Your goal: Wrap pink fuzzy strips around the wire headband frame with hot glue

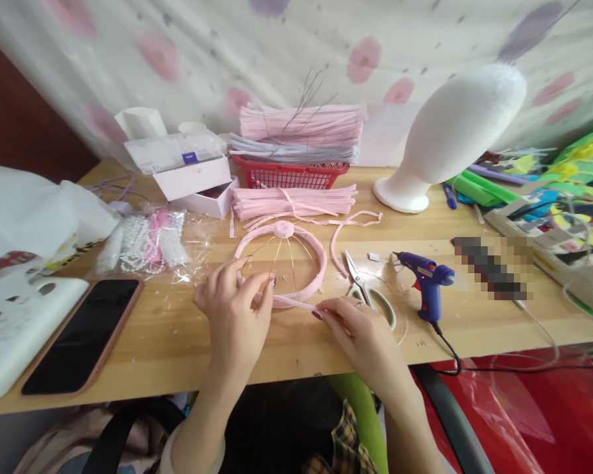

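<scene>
A pink-wrapped ring (320,263) lies on the wooden table, with thin wires running across it to a round pink disc (283,229) at its far side. At the ring's near left side, my left hand (234,309) has thumb and fingers closed on a pink pipe cleaner (296,302) along the rim. My right hand (363,336) pinches the same pipe cleaner further right, so it stretches between both hands. Just beyond my right hand lie scissors (358,280) with pale handles, their blades parted. A loose pink pipe cleaner (334,247) curves beside the ring.
Pink pipe cleaners (296,201) lie bundled before a red basket (296,174). A blue glue gun (429,289) stands at right, its cord over the table edge. Behind it rises a white foam head (464,125). At left are a phone (84,336) and bagged beads (151,243).
</scene>
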`<state>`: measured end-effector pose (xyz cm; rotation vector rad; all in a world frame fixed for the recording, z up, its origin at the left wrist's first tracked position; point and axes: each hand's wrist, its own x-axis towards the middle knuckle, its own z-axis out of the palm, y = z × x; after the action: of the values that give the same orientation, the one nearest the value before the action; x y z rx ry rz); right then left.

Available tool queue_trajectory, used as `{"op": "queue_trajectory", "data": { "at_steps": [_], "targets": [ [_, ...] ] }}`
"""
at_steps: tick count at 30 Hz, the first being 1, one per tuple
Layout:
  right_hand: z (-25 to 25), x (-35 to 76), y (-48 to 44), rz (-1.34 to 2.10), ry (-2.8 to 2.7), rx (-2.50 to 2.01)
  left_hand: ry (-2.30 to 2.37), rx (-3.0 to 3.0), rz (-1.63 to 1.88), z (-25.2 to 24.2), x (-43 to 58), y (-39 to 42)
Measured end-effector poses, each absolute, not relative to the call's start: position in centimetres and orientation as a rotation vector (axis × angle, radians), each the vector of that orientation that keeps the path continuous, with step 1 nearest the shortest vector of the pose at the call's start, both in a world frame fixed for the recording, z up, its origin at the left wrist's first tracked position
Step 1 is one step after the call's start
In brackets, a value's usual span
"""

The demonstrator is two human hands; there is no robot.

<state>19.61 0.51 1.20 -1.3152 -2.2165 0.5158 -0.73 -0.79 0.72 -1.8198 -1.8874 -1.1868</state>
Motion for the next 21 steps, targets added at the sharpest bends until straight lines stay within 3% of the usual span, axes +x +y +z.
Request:
{"op": "queue_trajectory", "data": {
  "at_steps": [21],
  "targets": [
    [2.5,21.5,2.7,0.709,-2.224,-1.329,-1.864,-2.143,-1.432,0.8,-5.1,-3.1]
  ]
}}
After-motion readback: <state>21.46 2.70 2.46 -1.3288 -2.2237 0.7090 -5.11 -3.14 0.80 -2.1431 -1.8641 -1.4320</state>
